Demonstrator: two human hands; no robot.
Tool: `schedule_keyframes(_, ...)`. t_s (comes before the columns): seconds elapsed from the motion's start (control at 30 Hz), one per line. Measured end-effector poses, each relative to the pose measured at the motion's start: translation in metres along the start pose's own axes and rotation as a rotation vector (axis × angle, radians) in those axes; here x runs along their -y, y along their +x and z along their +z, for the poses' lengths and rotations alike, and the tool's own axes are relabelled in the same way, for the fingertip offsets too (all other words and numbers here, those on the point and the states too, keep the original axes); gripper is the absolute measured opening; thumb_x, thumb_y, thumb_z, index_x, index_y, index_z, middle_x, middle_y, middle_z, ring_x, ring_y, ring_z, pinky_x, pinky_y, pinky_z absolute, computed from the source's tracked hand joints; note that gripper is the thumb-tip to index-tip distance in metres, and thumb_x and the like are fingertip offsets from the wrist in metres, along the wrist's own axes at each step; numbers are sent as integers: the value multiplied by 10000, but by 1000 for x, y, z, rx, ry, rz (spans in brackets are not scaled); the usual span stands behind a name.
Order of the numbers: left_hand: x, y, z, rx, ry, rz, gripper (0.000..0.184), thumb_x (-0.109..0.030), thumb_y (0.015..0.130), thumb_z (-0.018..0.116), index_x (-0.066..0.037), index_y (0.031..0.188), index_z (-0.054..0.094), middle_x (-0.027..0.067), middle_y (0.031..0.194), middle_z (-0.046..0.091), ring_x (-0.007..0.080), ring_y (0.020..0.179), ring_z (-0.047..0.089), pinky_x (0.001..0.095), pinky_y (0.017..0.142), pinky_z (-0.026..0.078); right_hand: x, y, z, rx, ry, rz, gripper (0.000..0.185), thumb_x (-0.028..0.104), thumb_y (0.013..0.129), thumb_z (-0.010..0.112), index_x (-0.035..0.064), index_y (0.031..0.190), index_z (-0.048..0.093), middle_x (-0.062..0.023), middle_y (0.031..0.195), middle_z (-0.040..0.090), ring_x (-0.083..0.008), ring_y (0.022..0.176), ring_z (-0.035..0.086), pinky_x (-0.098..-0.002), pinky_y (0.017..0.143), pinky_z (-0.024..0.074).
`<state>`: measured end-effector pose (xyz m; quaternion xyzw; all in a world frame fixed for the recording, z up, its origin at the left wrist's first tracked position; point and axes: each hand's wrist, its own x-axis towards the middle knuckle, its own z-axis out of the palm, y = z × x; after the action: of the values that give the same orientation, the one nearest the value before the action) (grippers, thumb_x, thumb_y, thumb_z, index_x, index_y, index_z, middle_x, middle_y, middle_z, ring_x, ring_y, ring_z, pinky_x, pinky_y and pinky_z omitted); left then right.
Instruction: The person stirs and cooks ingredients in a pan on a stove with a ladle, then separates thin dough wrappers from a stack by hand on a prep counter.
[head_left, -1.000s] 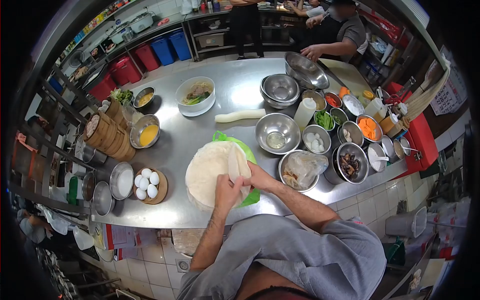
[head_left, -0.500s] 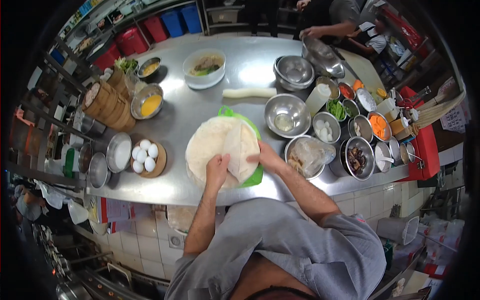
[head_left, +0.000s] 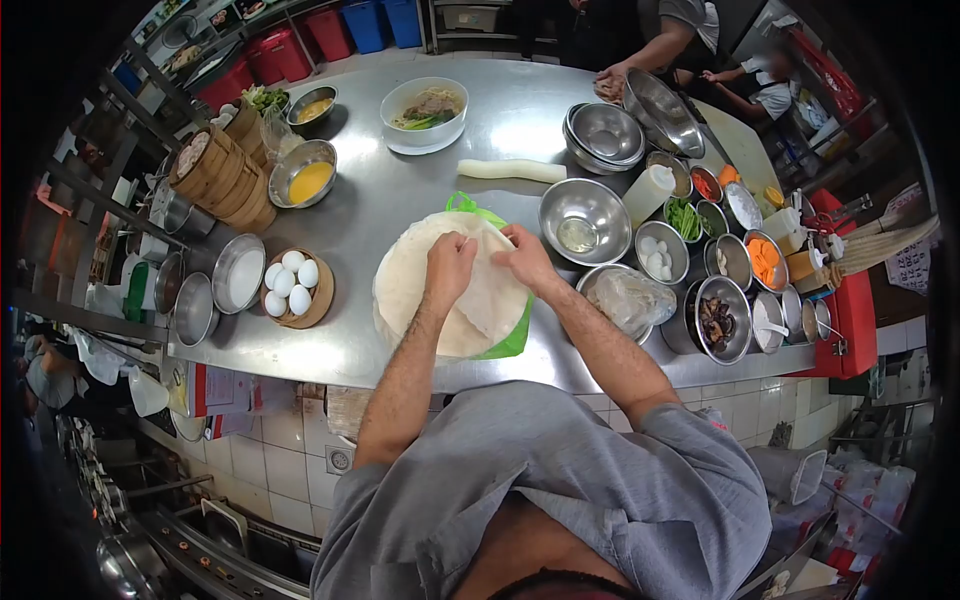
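Observation:
A stack of thin, round, pale wrapper sheets (head_left: 410, 300) lies on a green plastic bag (head_left: 515, 338) at the front middle of the steel table. One edge of the top wrapper is lifted and folded over toward the right. Near the far side of the stack, my left hand (head_left: 452, 268) is closed in a pinch on the top wrapper. My right hand (head_left: 525, 262) pinches the same sheet a little to the right. Some fingertips are hidden behind the knuckles. Beyond the stack lies a long white roll (head_left: 512, 171).
Eggs in a bamboo steamer (head_left: 318, 305) and several metal bowls (head_left: 240, 273) stand on the left. At right are a metal bowl (head_left: 585, 220), a bagged item (head_left: 630, 300) and several ingredient bowls (head_left: 722, 315). A noodle bowl (head_left: 424, 110) sits behind. Another person's hand (head_left: 612, 82) is far right.
Both my hands have moved away from me, from the near part of the wrapper stack to its far part. The other person's hand has shifted beside the large tilted bowl.

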<state>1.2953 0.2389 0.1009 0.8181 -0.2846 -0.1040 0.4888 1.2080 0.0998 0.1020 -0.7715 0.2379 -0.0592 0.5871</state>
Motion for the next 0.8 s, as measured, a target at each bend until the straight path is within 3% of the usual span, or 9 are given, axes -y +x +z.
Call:
schedule_keyframes(0.1,0,-11,-3,-82,-99,-91,229,-194,846,576,29,789,578,154,732,608,267,696,601,373,641,465,9,3,0,-68,-53,2,387,86,672,656,45,1049,581,-147,938,638,-265,818,627,-360,753,490)
schedule_keyframes(0.2,2,-15,-1,-138,-115,-45,229,-189,852,571,31,787,574,146,696,604,248,641,592,358,607,464,19,12,3,-81,-212,-40,412,92,659,656,59,1065,598,-153,956,650,-275,875,633,-354,774,490)
schedule_keyframes(0.27,6,-16,2,-152,-123,-40,237,-202,851,585,25,785,574,125,703,611,208,639,576,339,609,460,18,25,4,-7,-281,-109,399,100,684,633,47,1078,602,-129,950,654,-180,854,623,-311,740,488)
schedule_keyframes(0.3,9,-16,3,-158,-128,-33,246,-216,851,598,19,782,573,104,710,618,168,637,561,320,611,456,17,29,4,-4,-282,-113,399,100,684,633,47,1078,602,-129,950,654,-180,854,623,-311,740,488)
schedule_keyframes(0.43,14,-18,4,-218,-147,-46,253,-231,846,609,18,811,586,100,709,622,174,646,575,318,629,465,14,35,2,34,-230,-106,322,119,695,634,37,1006,645,-116,887,671,-181,803,633,-312,733,490)
schedule_keyframes(0.53,2,-11,3,-159,-77,-117,258,-240,845,612,17,838,598,111,745,630,201,703,602,332,669,477,22,32,-1,47,-221,-102,313,131,705,622,38,1002,656,-144,894,673,-228,812,648,-334,741,495)
schedule_keyframes(0.6,-6,0,4,-206,-44,105,259,-221,823,613,36,827,585,174,829,612,303,779,601,392,702,468,24,32,-1,69,-225,-128,322,136,708,613,40,1012,658,-175,907,671,-272,833,659,-356,754,500)
schedule_keyframes(0.7,-9,11,-2,-49,100,110,260,-212,836,593,45,858,561,206,856,603,351,814,589,418,714,459,32,34,-4,99,-274,-182,303,143,734,591,32,1009,653,-191,901,664,-306,812,658,-374,739,501)
schedule_keyframes(0.8,0,13,0,-73,47,81,236,-186,855,555,48,866,537,228,842,592,385,818,576,436,711,451,35,35,-6,92,-385,-205,287,147,746,576,30,996,654,-202,912,655,-342,843,641,-391,757,493)
